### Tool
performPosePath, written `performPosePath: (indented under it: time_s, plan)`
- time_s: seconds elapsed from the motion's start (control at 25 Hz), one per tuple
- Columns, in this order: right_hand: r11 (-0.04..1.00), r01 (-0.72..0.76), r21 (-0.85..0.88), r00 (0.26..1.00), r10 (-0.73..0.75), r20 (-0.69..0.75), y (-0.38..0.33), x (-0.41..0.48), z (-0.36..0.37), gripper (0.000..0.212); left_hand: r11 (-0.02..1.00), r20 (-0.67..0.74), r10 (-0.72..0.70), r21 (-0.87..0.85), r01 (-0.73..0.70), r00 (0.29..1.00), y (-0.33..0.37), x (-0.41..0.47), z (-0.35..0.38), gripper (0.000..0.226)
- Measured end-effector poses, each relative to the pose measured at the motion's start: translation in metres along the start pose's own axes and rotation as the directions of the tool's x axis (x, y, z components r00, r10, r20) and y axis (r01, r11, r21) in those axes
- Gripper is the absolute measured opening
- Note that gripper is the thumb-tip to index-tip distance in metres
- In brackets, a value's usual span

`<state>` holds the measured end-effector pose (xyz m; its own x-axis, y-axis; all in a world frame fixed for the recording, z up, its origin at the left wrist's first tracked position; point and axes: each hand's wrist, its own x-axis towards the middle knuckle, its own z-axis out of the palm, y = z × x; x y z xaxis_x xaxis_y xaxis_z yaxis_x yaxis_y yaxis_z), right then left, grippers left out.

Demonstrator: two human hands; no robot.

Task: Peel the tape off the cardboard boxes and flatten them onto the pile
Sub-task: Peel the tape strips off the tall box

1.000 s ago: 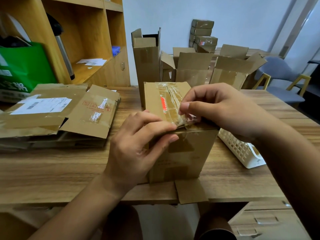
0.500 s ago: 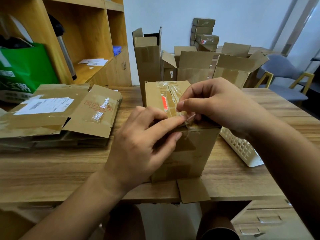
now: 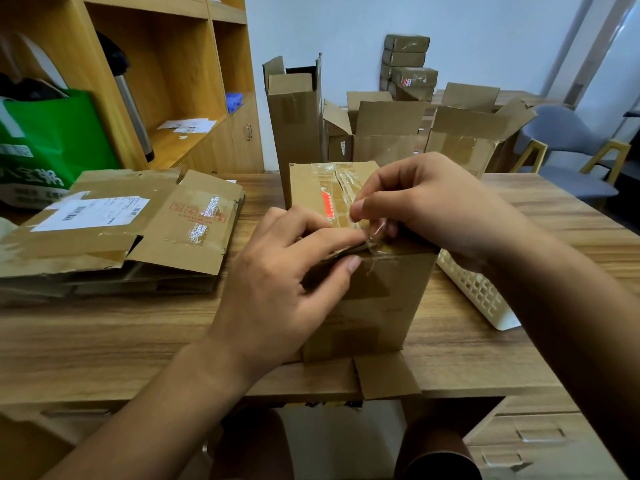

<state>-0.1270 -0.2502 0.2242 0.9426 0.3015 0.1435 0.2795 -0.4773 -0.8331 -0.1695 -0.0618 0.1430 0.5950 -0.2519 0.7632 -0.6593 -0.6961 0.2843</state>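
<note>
Cardboard box point(image 3: 381, 306) stands upright at the bench's point(image 3: 104, 334) near edge, clear tape point(image 3: 341, 188) across its top. The left hand point(image 3: 277, 282) curls its fingers round the box's upper front edge. The right hand point(image 3: 426, 206) pinches the tape's lifted end; the flattened pile point(image 3: 114, 244) lies toward the left edge.

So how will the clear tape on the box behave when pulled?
The tape looks thin and wrinkled, so probably floppy and clingy. The right hand pinches only a small bit, so it may tear in pieces.
</note>
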Motion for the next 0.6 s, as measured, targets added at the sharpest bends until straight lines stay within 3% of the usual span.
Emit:
performPosePath:
  time_s: [0.6]
  plan:
    - [0.999,0.015,0.046,0.995,-0.011,-0.094,0.0034,0.0002,0.0069,0.012,0.997,-0.029,-0.037,-0.073,0.034,0.999,0.0011,-0.0038,0.0025,0.02]
